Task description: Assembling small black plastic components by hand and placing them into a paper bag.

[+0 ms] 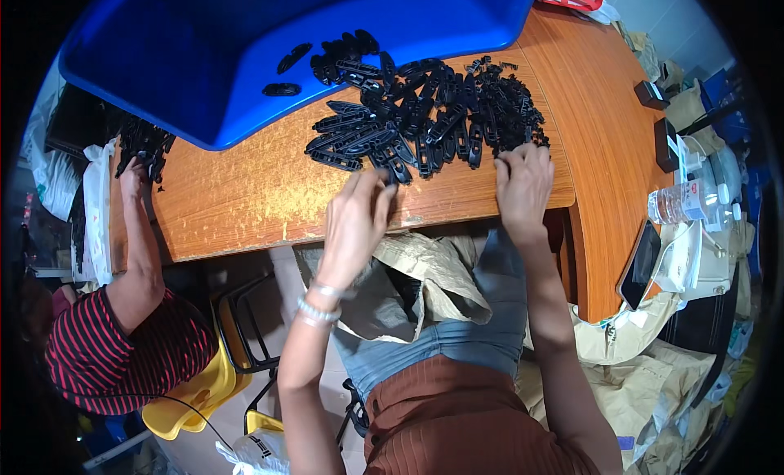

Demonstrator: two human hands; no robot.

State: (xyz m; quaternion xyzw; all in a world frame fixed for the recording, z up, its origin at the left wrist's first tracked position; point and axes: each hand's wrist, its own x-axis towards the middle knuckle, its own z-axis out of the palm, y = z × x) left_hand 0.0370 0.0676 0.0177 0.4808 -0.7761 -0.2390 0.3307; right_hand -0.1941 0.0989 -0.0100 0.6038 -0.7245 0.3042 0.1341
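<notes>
A heap of long oval black plastic parts [351,135] lies on the wooden table in front of me. Smaller black plastic pieces [508,108] are piled at its right end. My left hand [355,218] is at the heap's near edge, its fingers curled and somewhat blurred; whatever is at their tips cannot be made out. At the near side of the small pieces, my right hand [524,185] has its fingers bent down together, and its fingertips hide what they pinch.
A big blue bin [286,108] lies tipped toward me, with several parts on its rim. A co-worker's arm [140,230] reaches to another black pile [143,144] at left. On the right are a phone [640,264] and a plastic bottle [682,201]. A paper sack [441,267] covers my lap.
</notes>
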